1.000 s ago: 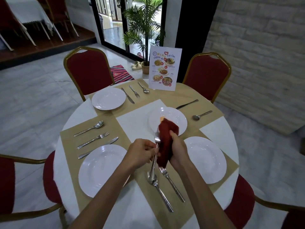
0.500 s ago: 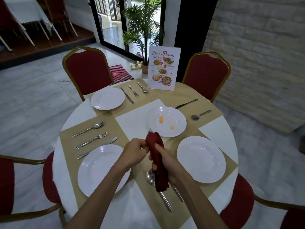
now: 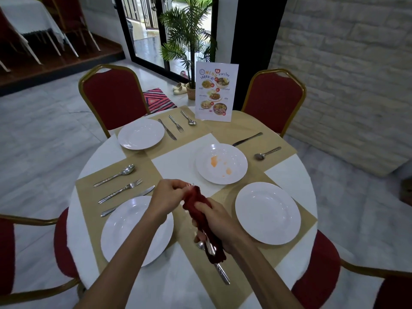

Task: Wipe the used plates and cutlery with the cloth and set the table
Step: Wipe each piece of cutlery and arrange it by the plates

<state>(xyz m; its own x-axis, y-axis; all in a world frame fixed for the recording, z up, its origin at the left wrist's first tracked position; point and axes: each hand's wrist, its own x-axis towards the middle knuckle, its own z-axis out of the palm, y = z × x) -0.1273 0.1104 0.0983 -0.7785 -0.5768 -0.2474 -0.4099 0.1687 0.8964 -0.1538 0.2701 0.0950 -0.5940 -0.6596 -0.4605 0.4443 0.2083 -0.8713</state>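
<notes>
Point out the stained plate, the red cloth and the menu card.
stained plate (image 3: 221, 162), head view, white well between the stains
red cloth (image 3: 195, 200), head view, its upper fold
menu card (image 3: 216, 92), head view, middle of printed face

Counted: four round white plates (image 3: 141, 134), three steel table knives (image 3: 167, 130) in view, one dark red cloth (image 3: 196, 202), one printed menu card (image 3: 216, 92).

Dark red cloth (image 3: 198, 208) bunched round a cutlery piece (image 3: 189, 185); beyond it, an orange-stained white plate (image 3: 231, 157).
</notes>
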